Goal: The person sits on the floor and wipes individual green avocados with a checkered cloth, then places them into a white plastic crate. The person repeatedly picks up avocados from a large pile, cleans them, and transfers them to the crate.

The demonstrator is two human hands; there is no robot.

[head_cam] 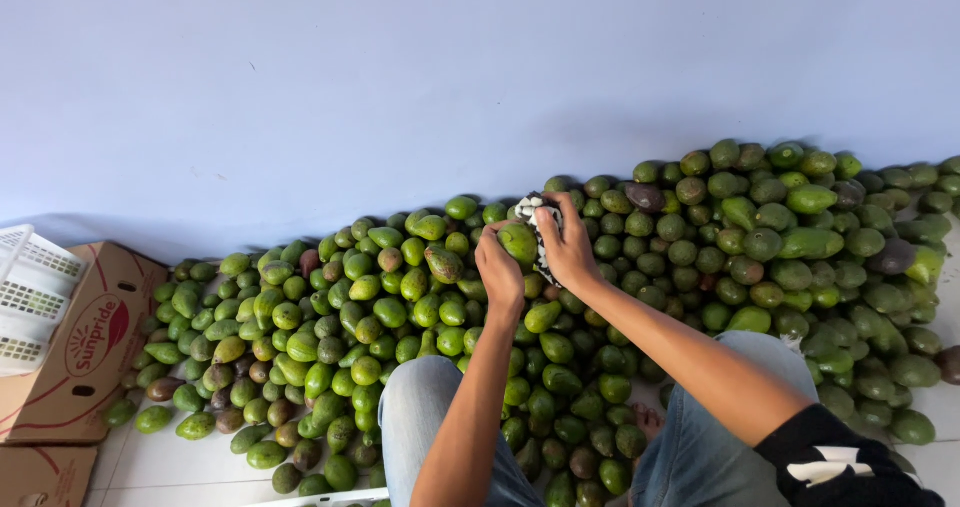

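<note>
Your left hand (pixel 499 268) gripping an avocado (pixel 519 241) above the pile (pixel 700 257), your right hand (pixel 567 244) clutching a cloth (pixel 527 207) against it

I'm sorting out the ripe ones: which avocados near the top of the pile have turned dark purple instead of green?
The clearest is the dark avocado at the pile's upper edge, right of the right hand. Its skin is purplish-brown, while its neighbours are green. Another dark avocado lies far right.

Left hand (pixel 499 267): raised, fingers curled closed.
Right hand (pixel 568 242): raised alongside, fingers curled closed.
Forearms: bare, extended forward.
</note>
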